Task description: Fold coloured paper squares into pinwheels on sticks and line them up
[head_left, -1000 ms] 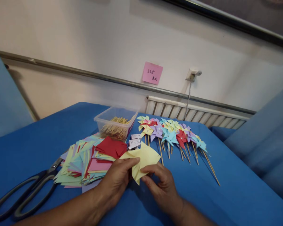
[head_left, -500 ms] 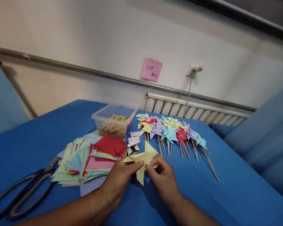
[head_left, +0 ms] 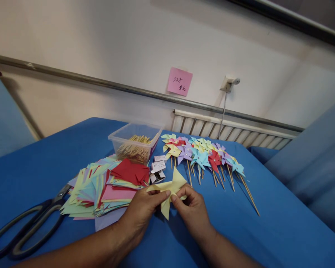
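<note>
Between my two hands is a pale yellow paper pinwheel (head_left: 177, 181), its blades folded in toward the middle. My left hand (head_left: 145, 204) grips it from the left, thumb pressed near the centre. From the right, my right hand (head_left: 192, 206) pinches it, thumb and fingertips close to the centre. Whether a pin or stick is in it cannot be made out. Just beyond are small white boxes (head_left: 158, 166), the nearest one open with dark contents. A pile of cut coloured paper (head_left: 108, 190) lies left of my left hand.
Large dark-handled scissors (head_left: 36, 219) lie at the left. A clear plastic box (head_left: 120, 137) of thin wooden sticks (head_left: 136, 147) stands behind the paper. Several finished pinwheels (head_left: 201, 158) on sticks lie at the back right of the blue-covered table (head_left: 254, 238). A radiator (head_left: 212, 128) runs along the wall.
The pinwheel and my right hand have shifted very slightly. Both hands keep their hold at its centre; nothing else has visibly moved.
</note>
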Demonstrator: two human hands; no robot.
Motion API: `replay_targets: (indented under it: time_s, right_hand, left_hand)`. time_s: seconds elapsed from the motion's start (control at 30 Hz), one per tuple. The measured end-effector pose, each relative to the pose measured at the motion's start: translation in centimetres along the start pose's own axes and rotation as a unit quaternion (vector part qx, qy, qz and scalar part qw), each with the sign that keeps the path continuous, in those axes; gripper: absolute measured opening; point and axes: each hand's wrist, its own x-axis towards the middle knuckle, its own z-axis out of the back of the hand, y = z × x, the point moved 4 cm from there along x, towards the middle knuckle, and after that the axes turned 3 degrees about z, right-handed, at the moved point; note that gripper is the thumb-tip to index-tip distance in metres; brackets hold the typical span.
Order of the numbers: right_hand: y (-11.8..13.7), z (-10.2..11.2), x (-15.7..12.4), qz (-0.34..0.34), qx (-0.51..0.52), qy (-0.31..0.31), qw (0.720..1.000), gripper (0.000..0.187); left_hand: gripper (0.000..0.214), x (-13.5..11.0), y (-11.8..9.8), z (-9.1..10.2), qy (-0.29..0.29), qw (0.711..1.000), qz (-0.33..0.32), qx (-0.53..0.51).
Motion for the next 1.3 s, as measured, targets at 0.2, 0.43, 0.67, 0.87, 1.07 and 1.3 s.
replay_targets:
  time_s: [0.2,0.43,0.67,0.87,1.07,1.3]
  right_hand:
    - [0.0,-0.2,-0.2,-0.022,0.035,-0.004,0.999,0.024]
    - [-0.8,-0.4,-0.1,-0.059,0.08,-0.003,0.995,0.026]
    - [-0.7,-0.4,-0.5,-0.079,0.12,-0.006,0.99,0.019]
    - [-0.3,1.9,0.8,-0.082,0.158,-0.082,0.981,0.037]
    - [-0.9,0.6,0.9,-0.122,0.232,0.095,0.96,0.044]
    - [-1.0,0.0,0.6,-0.146,0.207,0.112,0.961,0.043]
  left_hand:
    - [0.021,0.0,-0.2,-0.1,-0.014,1.0,-0.001,0.01]
    - [0.023,-0.2,-0.2,-0.2,-0.006,1.0,0.005,0.009]
    - [0.02,0.0,-0.3,0.3,-0.023,0.999,-0.006,0.034]
    - [0.023,-0.1,-1.0,-0.1,0.034,0.998,0.027,0.052]
    - [0.018,0.2,-1.0,-0.3,0.077,0.985,0.055,0.144]
    - [0.015,0.2,-1.0,-0.3,0.113,0.971,0.041,0.208]
